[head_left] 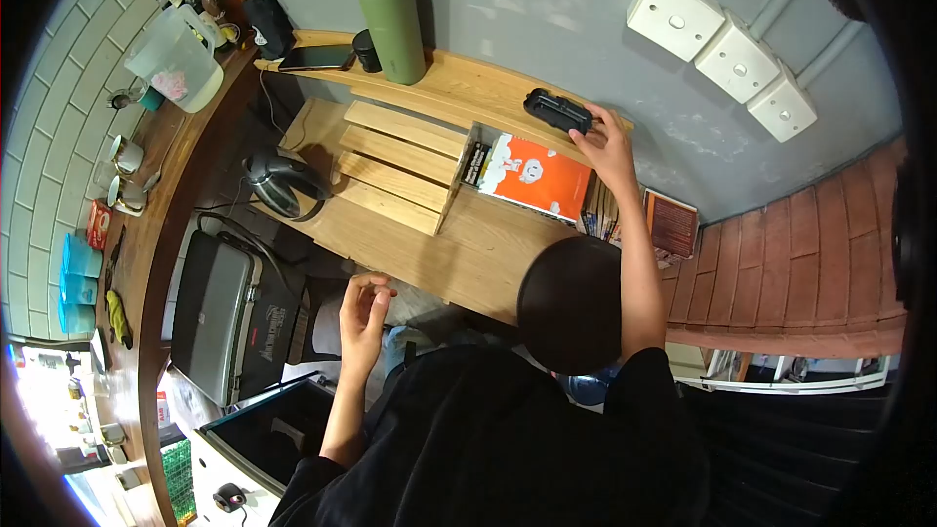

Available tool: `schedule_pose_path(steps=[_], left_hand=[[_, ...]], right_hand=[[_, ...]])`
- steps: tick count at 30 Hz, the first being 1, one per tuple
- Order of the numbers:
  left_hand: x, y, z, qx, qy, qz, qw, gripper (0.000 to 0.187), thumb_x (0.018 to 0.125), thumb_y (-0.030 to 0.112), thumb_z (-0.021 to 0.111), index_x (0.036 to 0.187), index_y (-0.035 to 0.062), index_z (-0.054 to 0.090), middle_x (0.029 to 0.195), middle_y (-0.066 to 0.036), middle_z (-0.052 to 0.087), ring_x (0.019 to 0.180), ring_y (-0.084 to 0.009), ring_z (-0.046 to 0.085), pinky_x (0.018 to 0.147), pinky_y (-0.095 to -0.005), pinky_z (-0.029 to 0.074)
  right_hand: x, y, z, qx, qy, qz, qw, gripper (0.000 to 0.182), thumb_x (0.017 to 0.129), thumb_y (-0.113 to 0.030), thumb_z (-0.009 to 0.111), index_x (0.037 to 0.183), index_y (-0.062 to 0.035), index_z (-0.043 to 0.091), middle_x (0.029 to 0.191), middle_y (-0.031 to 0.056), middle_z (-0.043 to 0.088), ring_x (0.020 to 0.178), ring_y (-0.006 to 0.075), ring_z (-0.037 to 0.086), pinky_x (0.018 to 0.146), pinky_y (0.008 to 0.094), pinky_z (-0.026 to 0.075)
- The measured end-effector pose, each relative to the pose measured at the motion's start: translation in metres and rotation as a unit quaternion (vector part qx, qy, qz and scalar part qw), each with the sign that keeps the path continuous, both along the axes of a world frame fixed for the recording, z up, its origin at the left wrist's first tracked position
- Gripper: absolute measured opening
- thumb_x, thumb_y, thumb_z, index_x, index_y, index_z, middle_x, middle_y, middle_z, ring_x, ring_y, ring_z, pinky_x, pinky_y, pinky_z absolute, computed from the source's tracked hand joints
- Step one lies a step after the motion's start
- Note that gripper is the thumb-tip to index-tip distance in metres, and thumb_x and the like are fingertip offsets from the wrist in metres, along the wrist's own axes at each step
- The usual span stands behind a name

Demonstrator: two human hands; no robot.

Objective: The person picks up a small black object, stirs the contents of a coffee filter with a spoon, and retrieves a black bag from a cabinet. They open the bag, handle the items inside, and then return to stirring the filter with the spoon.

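My right hand (607,148) reaches to the right end of the narrow wooden shelf (478,84). Its thumb and fingers close on the near end of a small black oblong case (558,111), which looks hollow on top. Just below that hand, an orange book (535,176) with a white cartoon figure lies over a row of books (600,210). My left hand (363,320) hovers in front of the desk edge, loosely curled with thumb and fingers apart, holding nothing. A round dark stool-like disc (571,304) is beside my right forearm.
A green bottle (390,24) and a phone (317,59) stand on the shelf's left part. Below are a slatted wooden rack (400,166) and a black kettle-like appliance (283,183) on the desk (468,254). Light switches (675,10) line the wall. At left is a wooden counter (161,224).
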State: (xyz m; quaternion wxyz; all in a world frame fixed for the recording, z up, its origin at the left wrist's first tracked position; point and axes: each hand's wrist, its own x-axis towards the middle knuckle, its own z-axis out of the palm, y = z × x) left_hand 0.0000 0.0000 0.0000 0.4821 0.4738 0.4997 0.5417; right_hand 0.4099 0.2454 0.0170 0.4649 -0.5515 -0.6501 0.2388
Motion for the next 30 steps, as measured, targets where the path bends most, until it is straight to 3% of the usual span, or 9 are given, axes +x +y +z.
schedule_pose_path(steps=[2, 6, 8, 10, 13, 16, 19, 24, 30], left_hand=[[-0.001, -0.005, 0.0, -0.007, -0.011, 0.007, 1.0, 0.02, 0.105, 0.012, 0.063, 0.122, 0.0015, 0.059, 0.115, -0.006, 0.063, 0.106, -0.0161, 0.062, 0.096, -0.0309, 0.049], [-0.001, -0.015, 0.002, -0.052, -0.034, 0.03, 0.998, 0.02, 0.105, 0.012, 0.062, 0.122, 0.0011, 0.059, 0.116, -0.006, 0.063, 0.104, -0.0152, 0.062, 0.094, -0.0304, 0.049], [-0.004, -0.022, -0.003, -0.044, -0.03, 0.029, 0.998, 0.02, 0.106, 0.013, 0.06, 0.122, 0.0001, 0.058, 0.117, -0.009, 0.063, 0.104, -0.0181, 0.063, 0.094, -0.0331, 0.05], [-0.01, -0.028, -0.006, -0.051, -0.05, 0.056, 0.996, 0.021, 0.106, 0.013, 0.061, 0.123, 0.0014, 0.058, 0.118, -0.008, 0.064, 0.103, -0.0163, 0.064, 0.093, -0.0307, 0.049], [-0.022, -0.043, -0.002, -0.049, -0.074, 0.134, 0.987, 0.017, 0.108, 0.017, 0.058, 0.115, 0.0015, 0.062, 0.109, -0.006, 0.066, 0.099, -0.0142, 0.063, 0.089, -0.0276, 0.048], [-0.044, -0.058, 0.001, -0.071, 0.033, 0.117, 0.99, 0.052, 0.115, 0.034, 0.037, 0.084, 0.0001, 0.061, 0.096, -0.011, 0.067, 0.095, -0.0174, 0.061, 0.089, -0.0322, 0.047], [-0.066, -0.074, 0.0, -0.024, -0.025, 0.167, 0.985, 0.056, 0.116, 0.035, 0.034, 0.08, -0.0005, 0.058, 0.095, -0.01, 0.067, 0.094, -0.0189, 0.061, 0.091, -0.034, 0.046], [-0.114, -0.134, 0.008, 0.017, -0.052, 0.27, 0.961, 0.053, 0.116, 0.033, 0.035, 0.083, 0.0008, 0.062, 0.093, -0.009, 0.065, 0.095, -0.0181, 0.061, 0.094, -0.0351, 0.047], [-0.173, -0.23, -0.003, 0.037, -0.049, 0.473, 0.879, 0.028, 0.112, 0.02, 0.047, 0.103, -0.0009, 0.064, 0.094, -0.005, 0.065, 0.092, -0.0125, 0.061, 0.086, -0.0298, 0.051]], right_hand=[[-0.005, -0.005, 0.01, -0.039, -0.053, -0.031, 0.997, 0.059, 0.089, -0.014, 0.083, 0.141, -0.0066, 0.057, 0.125, 0.0143, 0.069, 0.108, 0.0268, 0.072, 0.095, 0.0378, 0.058], [0.001, -0.001, 0.009, -0.022, -0.073, -0.015, 0.997, 0.059, 0.088, -0.015, 0.084, 0.139, -0.007, 0.057, 0.126, 0.0155, 0.069, 0.109, 0.0272, 0.07, 0.095, 0.0385, 0.055], [-0.002, -0.015, 0.018, 0.05, -0.189, -0.079, 0.977, 0.058, 0.089, -0.017, 0.084, 0.139, -0.0042, 0.057, 0.126, 0.0171, 0.069, 0.116, 0.0284, 0.067, 0.101, 0.04, 0.051], [-0.025, -0.041, 0.044, 0.1, -0.118, -0.078, 0.985, 0.053, 0.092, -0.018, 0.08, 0.137, -0.0004, 0.057, 0.127, 0.0187, 0.069, 0.12, 0.0293, 0.065, 0.104, 0.0413, 0.049], [-0.091, -0.093, 0.061, 0.097, 0.006, -0.009, 0.995, 0.04, 0.099, -0.016, 0.07, 0.132, 0.0032, 0.059, 0.125, 0.0177, 0.069, 0.115, 0.0298, 0.066, 0.103, 0.0405, 0.049], [-0.171, -0.131, 0.045, 0.041, 0.009, 0.213, 0.976, 0.015, 0.099, -0.014, 0.066, 0.098, 0.0003, 0.066, 0.101, 0.0143, 0.069, 0.098, 0.027, 0.066, 0.09, 0.0402, 0.05], [-0.275, -0.176, 0.032, -0.08, -0.013, 0.395, 0.915, 0.021, 0.1, -0.007, 0.06, 0.083, 0.0026, 0.067, 0.076, 0.0126, 0.067, 0.072, 0.0234, 0.069, 0.069, 0.0327, 0.052], [-0.395, -0.239, 0.034, -0.174, 0.01, 0.636, 0.752, 0.015, 0.102, -0.004, 0.058, 0.093, 0.0033, 0.068, 0.091, 0.0152, 0.069, 0.082, 0.0276, 0.071, 0.074, 0.0363, 0.054], [-0.518, -0.286, 0.039, -0.056, -0.009, 0.8, 0.597, 0.013, 0.099, -0.003, 0.06, 0.099, 0.0028, 0.072, 0.093, 0.0132, 0.071, 0.083, 0.0234, 0.072, 0.076, 0.0341, 0.056]])
